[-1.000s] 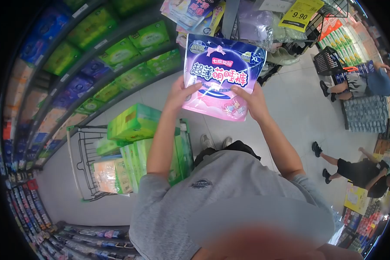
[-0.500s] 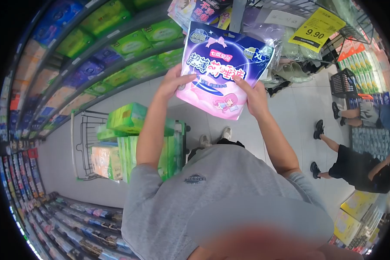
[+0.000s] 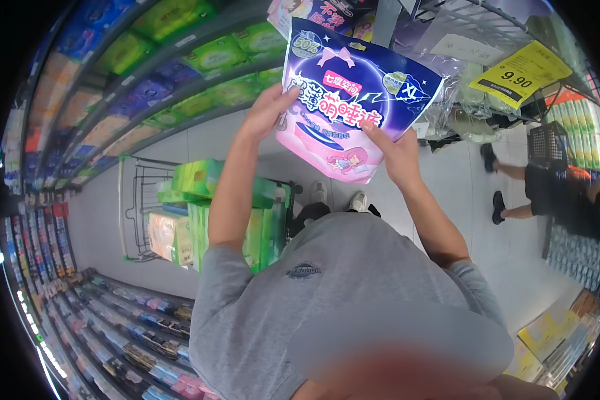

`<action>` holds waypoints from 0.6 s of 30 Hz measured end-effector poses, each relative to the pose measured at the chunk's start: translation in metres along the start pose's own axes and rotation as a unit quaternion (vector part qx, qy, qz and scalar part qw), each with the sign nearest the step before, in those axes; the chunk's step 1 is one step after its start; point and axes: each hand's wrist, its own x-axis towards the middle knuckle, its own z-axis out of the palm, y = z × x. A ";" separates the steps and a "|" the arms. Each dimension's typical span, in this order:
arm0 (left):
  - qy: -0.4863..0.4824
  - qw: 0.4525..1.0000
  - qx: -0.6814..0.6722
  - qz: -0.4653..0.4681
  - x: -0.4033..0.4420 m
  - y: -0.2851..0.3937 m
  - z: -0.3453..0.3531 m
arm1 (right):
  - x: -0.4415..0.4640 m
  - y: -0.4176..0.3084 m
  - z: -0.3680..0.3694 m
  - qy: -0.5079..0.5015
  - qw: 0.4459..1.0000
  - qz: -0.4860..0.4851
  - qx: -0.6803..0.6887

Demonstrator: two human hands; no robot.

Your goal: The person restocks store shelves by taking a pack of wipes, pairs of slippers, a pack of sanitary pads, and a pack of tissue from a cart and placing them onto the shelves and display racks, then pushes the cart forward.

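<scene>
A purple and pink package (image 3: pixel 343 100) with "XL" at its upper right hangs between my two hands, its printed front turned up to the camera. My left hand (image 3: pixel 268 115) grips its left edge, thumb on the front. At the lower right edge, my right hand (image 3: pixel 395 152) pinches it, thumb on the front and the other fingers partly hidden. Beyond its top edge are other printed packs (image 3: pixel 327 15) and a yellow price tag (image 3: pixel 521 75) reading 9.90.
A cart (image 3: pixel 140 200) loaded with green packs (image 3: pixel 197 180) stands to the left. Shelves (image 3: pixel 200 87) of packaged goods run along the upper left, with more at the lower left. On the right, a person (image 3: pixel 547 193) in dark clothes is near a black basket (image 3: pixel 547 143).
The package has come a little closer to the rack and tilted, still in both hands. The price tag shows larger and further right. The person in dark clothes has moved up the view, towards the basket.
</scene>
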 end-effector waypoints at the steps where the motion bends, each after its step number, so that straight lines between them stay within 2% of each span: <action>1: 0.017 1.000 0.006 -0.002 0.007 0.007 0.003 | 0.002 -0.004 0.003 0.002 1.000 -0.016 -0.011; 2: 0.018 0.999 0.008 0.028 0.014 0.015 0.006 | 0.004 -0.005 0.007 0.012 1.000 -0.021 -0.012; 6: 0.028 0.998 0.014 0.052 0.038 0.038 0.003 | 0.011 -0.012 0.031 0.056 0.997 -0.060 0.010; 11: -0.038 0.998 -0.006 0.057 0.051 0.059 0.005 | 0.009 -0.027 0.049 0.102 0.991 -0.081 -0.024; 13: 0.016 0.987 0.007 0.160 0.055 0.069 0.008 | 0.014 -0.033 0.060 0.138 0.986 -0.091 -0.011; 14: 0.072 0.970 0.068 0.221 0.063 0.069 0.006 | 0.019 -0.033 0.063 0.150 0.982 -0.107 -0.026; 15: 0.065 0.971 0.067 0.219 0.069 0.070 0.004 | 0.021 -0.035 0.067 0.158 0.981 -0.107 -0.027; 16: 0.142 0.908 0.187 0.348 0.075 0.072 0.003 | 0.024 -0.038 0.071 0.175 0.976 -0.125 -0.032; 17: 0.213 0.807 0.298 0.463 0.078 0.077 0.004 | 0.026 -0.039 0.074 0.191 0.971 -0.141 -0.038; 18: 0.212 0.777 0.283 0.521 0.075 0.089 0.015 | 0.027 -0.039 0.075 0.197 0.969 -0.141 -0.038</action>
